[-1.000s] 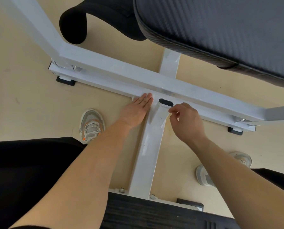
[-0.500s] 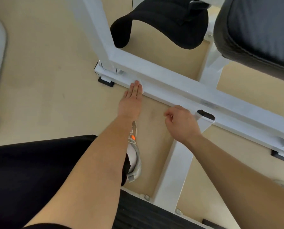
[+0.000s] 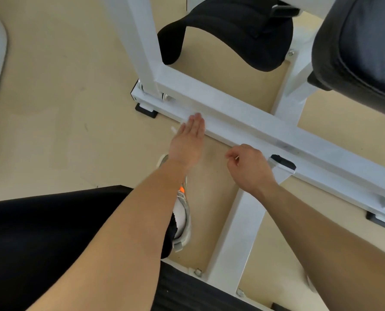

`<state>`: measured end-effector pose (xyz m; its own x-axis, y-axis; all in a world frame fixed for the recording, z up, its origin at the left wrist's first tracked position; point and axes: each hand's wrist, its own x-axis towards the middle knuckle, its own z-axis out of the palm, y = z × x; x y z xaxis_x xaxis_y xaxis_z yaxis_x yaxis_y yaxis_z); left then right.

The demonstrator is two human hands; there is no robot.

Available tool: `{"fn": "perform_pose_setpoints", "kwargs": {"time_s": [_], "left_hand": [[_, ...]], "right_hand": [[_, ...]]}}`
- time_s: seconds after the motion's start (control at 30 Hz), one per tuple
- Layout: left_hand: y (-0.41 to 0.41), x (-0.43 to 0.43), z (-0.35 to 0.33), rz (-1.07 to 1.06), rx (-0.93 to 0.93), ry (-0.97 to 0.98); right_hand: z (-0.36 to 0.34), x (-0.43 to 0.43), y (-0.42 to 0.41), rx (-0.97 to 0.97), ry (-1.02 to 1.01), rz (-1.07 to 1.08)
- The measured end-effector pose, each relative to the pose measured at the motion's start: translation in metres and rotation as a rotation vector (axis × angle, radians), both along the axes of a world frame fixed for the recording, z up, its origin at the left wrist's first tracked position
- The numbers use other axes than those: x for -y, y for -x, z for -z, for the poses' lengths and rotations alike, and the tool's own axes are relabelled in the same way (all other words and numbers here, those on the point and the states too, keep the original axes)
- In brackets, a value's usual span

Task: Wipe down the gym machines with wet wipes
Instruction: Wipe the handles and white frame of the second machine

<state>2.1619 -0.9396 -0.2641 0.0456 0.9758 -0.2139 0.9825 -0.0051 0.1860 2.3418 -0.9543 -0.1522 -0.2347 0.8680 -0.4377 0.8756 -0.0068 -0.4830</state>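
The gym machine's white steel base frame lies on the floor, its long crossbar (image 3: 243,122) running from upper left to lower right. My left hand (image 3: 188,140) lies flat with straight fingers, fingertips against the near face of the crossbar. A thin white edge of a wet wipe (image 3: 173,129) peeks out beside its thumb side; the remainder is hidden under the palm. My right hand (image 3: 247,169) hovers with curled fingers just in front of the crossbar, left of the black end cap (image 3: 282,162) on the centre beam (image 3: 238,232). Nothing shows in it.
A black padded seat (image 3: 362,48) overhangs at upper right and a black curved pad (image 3: 231,25) sits behind the frame. A white upright post (image 3: 140,41) rises at the crossbar's left end. My shoe (image 3: 182,218) stands on the beige floor (image 3: 63,97) beside the beam.
My left hand has slid leftward along the crossbar, away from the centre beam junction. My right hand has come off the black end cap and drawn back left of it.
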Motion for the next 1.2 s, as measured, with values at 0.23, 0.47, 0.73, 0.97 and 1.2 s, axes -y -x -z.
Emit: {"fn": "perform_pose_setpoints", "kwargs": {"time_s": [0.23, 0.47, 0.73, 0.97, 1.2], "left_hand": [[-0.071, 0.014, 0.01, 0.338, 0.015, 0.007], [0.0, -0.001, 0.006, 0.065, -0.007, -0.015], [0.047, -0.002, 0.019, -0.466, 0.258, -0.272], [0.079, -0.024, 0.007, -1.327, 0.715, -0.377], [0.1, -0.065, 0.007, -1.43, 0.912, -0.405]], "right_hand": [[0.002, 0.009, -0.021, 0.045, -0.029, 0.051], [0.0, 0.005, -0.002, 0.019, 0.017, 0.048], [0.011, -0.003, 0.029, -0.013, -0.001, -0.064], [0.024, -0.016, 0.032, -0.041, -0.018, -0.057], [0.035, -0.022, 0.022, -0.037, -0.013, -0.052]]}}
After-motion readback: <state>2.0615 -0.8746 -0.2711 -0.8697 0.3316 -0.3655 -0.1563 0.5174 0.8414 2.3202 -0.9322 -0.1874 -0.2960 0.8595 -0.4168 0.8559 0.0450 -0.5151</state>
